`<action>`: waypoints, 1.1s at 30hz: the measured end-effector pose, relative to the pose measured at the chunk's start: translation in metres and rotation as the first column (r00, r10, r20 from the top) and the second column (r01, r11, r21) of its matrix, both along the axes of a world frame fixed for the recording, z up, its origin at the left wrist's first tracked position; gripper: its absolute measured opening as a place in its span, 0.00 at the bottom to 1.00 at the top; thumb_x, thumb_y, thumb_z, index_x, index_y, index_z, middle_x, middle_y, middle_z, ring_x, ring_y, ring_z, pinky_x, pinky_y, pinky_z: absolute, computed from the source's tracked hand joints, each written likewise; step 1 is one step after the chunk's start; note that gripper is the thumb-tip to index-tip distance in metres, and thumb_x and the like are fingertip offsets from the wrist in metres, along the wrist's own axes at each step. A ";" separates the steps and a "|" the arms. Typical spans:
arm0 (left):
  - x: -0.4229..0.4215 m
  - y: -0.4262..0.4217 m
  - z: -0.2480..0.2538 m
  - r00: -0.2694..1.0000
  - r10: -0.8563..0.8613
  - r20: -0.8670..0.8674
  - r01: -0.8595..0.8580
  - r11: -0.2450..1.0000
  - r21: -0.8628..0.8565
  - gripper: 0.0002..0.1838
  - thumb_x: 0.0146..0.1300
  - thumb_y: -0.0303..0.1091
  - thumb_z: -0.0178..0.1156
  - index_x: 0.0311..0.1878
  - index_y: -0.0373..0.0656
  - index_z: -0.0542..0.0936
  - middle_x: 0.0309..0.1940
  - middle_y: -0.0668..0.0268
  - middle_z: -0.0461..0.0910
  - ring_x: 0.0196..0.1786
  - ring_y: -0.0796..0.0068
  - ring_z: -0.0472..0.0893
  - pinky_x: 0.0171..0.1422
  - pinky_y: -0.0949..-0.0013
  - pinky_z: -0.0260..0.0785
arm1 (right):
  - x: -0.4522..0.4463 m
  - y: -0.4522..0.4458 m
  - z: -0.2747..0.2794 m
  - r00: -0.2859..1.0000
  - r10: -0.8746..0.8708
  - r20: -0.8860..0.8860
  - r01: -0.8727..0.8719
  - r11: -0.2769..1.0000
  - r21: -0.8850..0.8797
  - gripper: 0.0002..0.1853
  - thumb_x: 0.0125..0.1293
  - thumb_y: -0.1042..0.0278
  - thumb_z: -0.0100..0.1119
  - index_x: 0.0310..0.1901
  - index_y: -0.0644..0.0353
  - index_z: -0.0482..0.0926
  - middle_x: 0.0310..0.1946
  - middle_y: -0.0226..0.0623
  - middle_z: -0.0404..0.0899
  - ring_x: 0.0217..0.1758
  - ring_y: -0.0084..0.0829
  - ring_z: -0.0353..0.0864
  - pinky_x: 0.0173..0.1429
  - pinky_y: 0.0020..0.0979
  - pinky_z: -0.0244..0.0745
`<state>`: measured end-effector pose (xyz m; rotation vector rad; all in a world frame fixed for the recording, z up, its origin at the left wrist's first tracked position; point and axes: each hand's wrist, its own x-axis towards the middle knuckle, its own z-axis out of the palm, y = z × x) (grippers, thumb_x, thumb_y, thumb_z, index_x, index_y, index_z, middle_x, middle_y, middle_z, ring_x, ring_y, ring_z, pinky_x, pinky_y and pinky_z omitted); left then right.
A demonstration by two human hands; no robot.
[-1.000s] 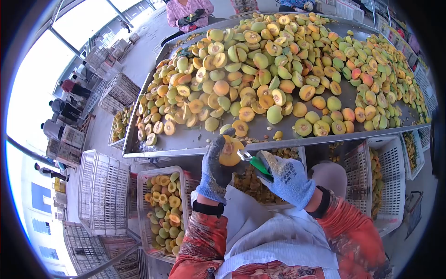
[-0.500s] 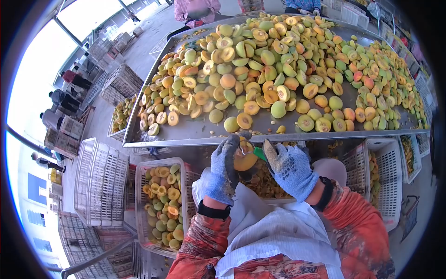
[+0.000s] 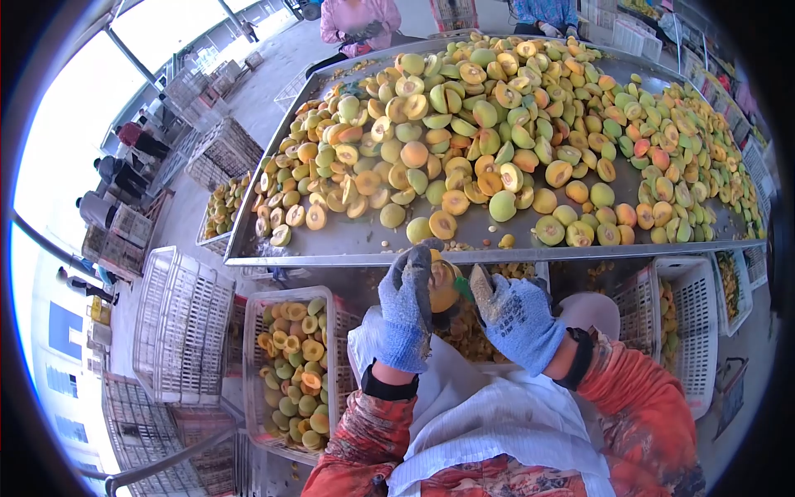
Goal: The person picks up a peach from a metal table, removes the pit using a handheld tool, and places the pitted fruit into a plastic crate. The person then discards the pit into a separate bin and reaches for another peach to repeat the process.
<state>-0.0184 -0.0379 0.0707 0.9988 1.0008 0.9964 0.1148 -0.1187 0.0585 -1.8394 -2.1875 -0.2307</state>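
My left hand [image 3: 406, 306], in a blue and grey glove, is closed around a yellow fruit half [image 3: 443, 286] just below the near edge of the metal table [image 3: 364, 259]. To its right, my right hand [image 3: 515, 313], gloved alike, grips a green-handled tool [image 3: 464, 288]. The tool's tip is at the fruit, hidden from view. Beyond both hands, a large heap of cut green and orange fruit [image 3: 489, 124] covers much of the table.
A crate of fruit halves [image 3: 294, 373] stands at my lower left, beside stacked white crates [image 3: 184, 327]. Below my hands lies a container of yellow pieces [image 3: 468, 331]. Another white crate [image 3: 691, 331] is at right. Two people [image 3: 360, 25] [image 3: 545, 16] sit across the table.
The fruit half and both hands have drawn together. The tool's metal end, visible between them one second ago, is now hidden at the fruit. The view has shifted slightly.
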 end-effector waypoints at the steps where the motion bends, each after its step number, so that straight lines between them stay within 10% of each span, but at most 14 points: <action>1: -0.002 -0.002 0.000 0.995 0.037 -0.095 -0.038 0.999 -0.011 0.16 0.65 0.36 0.52 0.50 0.34 0.75 0.35 0.66 0.77 0.34 0.80 0.75 0.39 0.78 0.70 | -0.004 -0.002 -0.003 1.000 0.000 0.005 0.000 1.000 0.008 0.23 0.59 0.61 0.51 0.54 0.66 0.67 0.26 0.38 0.73 0.23 0.35 0.76 0.29 0.36 0.70; 6: -0.013 -0.002 -0.015 0.991 -0.003 -0.133 0.016 0.995 0.097 0.15 0.65 0.33 0.52 0.50 0.33 0.76 0.33 0.67 0.78 0.33 0.82 0.73 0.41 0.79 0.68 | -0.009 -0.007 -0.004 0.898 0.033 -0.439 -0.096 0.988 -0.121 0.24 0.55 0.62 0.58 0.48 0.69 0.68 0.22 0.42 0.76 0.22 0.39 0.78 0.25 0.36 0.70; 11: -0.015 -0.013 0.016 0.964 -0.111 -0.243 0.061 0.977 -0.206 0.13 0.63 0.32 0.53 0.45 0.36 0.79 0.31 0.67 0.78 0.32 0.82 0.75 0.40 0.77 0.69 | 0.002 -0.012 -0.016 0.949 0.107 -0.296 -0.151 0.980 -0.129 0.21 0.56 0.60 0.57 0.45 0.67 0.68 0.19 0.40 0.76 0.22 0.40 0.79 0.24 0.37 0.70; 14: -0.017 -0.013 0.001 0.967 -0.073 -0.244 0.078 0.997 0.014 0.12 0.62 0.33 0.55 0.44 0.35 0.79 0.32 0.65 0.80 0.33 0.79 0.77 0.43 0.75 0.70 | 0.002 -0.011 -0.014 0.917 0.095 -0.387 -0.190 0.958 -0.215 0.23 0.55 0.56 0.58 0.46 0.64 0.68 0.18 0.40 0.76 0.22 0.40 0.79 0.25 0.37 0.71; 17: -0.018 -0.007 -0.020 0.957 -0.007 -0.292 0.099 0.948 0.302 0.12 0.62 0.31 0.54 0.44 0.34 0.79 0.36 0.62 0.82 0.37 0.76 0.79 0.46 0.73 0.70 | -0.003 -0.012 -0.008 0.503 -0.054 -0.862 -0.354 0.898 -0.263 0.26 0.51 0.58 0.64 0.47 0.62 0.67 0.34 0.50 0.75 0.38 0.49 0.77 0.41 0.41 0.72; 21: -0.021 -0.013 0.001 0.917 -0.068 -0.393 0.161 0.965 0.208 0.12 0.62 0.29 0.54 0.46 0.34 0.78 0.38 0.60 0.82 0.40 0.77 0.80 0.46 0.73 0.70 | -0.001 -0.010 0.003 0.850 -0.104 -0.516 -0.202 0.841 -0.502 0.25 0.50 0.61 0.65 0.46 0.63 0.67 0.38 0.52 0.73 0.38 0.50 0.76 0.40 0.41 0.72; 23: -0.019 -0.015 0.001 0.913 -0.120 -0.391 0.161 0.984 0.075 0.12 0.62 0.29 0.54 0.46 0.34 0.78 0.38 0.60 0.82 0.40 0.76 0.80 0.46 0.73 0.70 | -0.004 -0.011 -0.020 0.587 -0.050 -0.808 -0.334 0.894 -0.298 0.25 0.51 0.60 0.65 0.46 0.63 0.67 0.36 0.52 0.73 0.31 0.47 0.78 0.32 0.39 0.73; 26: -0.016 -0.010 -0.020 0.935 0.119 -0.333 0.053 0.884 0.465 0.12 0.62 0.30 0.55 0.46 0.35 0.78 0.37 0.60 0.82 0.39 0.77 0.80 0.44 0.73 0.71 | -0.010 -0.012 0.012 0.303 -0.315 -0.899 -0.445 0.788 -0.426 0.25 0.52 0.59 0.64 0.46 0.63 0.67 0.36 0.53 0.72 0.29 0.47 0.77 0.30 0.39 0.74; 27: -0.016 -0.006 -0.018 0.940 0.076 -0.334 0.070 0.911 0.405 0.12 0.62 0.30 0.55 0.46 0.34 0.78 0.36 0.60 0.82 0.38 0.76 0.80 0.44 0.73 0.71 | -0.009 -0.010 0.008 0.300 -0.320 -0.899 -0.450 0.783 -0.429 0.25 0.52 0.59 0.64 0.46 0.63 0.67 0.36 0.53 0.72 0.29 0.47 0.77 0.30 0.39 0.74; 29: -0.017 0.004 -0.022 0.902 -0.003 -0.433 0.125 0.959 0.253 0.13 0.62 0.32 0.56 0.46 0.34 0.78 0.35 0.60 0.82 0.39 0.76 0.80 0.45 0.73 0.71 | -0.007 -0.002 -0.009 0.908 0.072 -0.412 -0.225 0.914 -0.337 0.26 0.52 0.59 0.64 0.47 0.64 0.67 0.37 0.53 0.73 0.34 0.50 0.77 0.37 0.40 0.74; 33: -0.003 0.003 -0.028 0.939 0.228 -0.256 -0.081 0.874 0.480 0.13 0.62 0.32 0.57 0.46 0.34 0.78 0.36 0.60 0.82 0.39 0.77 0.80 0.47 0.73 0.70 | -0.015 0.005 -0.016 0.808 0.260 -0.529 -0.340 0.938 -0.059 0.26 0.52 0.60 0.64 0.49 0.64 0.67 0.38 0.52 0.72 0.36 0.51 0.76 0.41 0.41 0.73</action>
